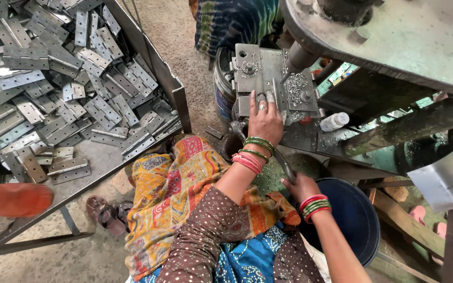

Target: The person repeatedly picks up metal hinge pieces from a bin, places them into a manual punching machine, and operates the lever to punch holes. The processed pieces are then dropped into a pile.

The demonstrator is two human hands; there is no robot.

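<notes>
Steel hinge (265, 97) on the press plate (258, 68), under the left hand's (265, 121) extended fingertips.

Dull grey metal hinges (69, 89), matt steel jig plate (260, 73), glossy bucket (355, 217)

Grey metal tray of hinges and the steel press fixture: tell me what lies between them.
In the head view, bare gritty concrete floor separates the tray of hinges from the press fixture; a paint tin stands against the fixture.
</notes>
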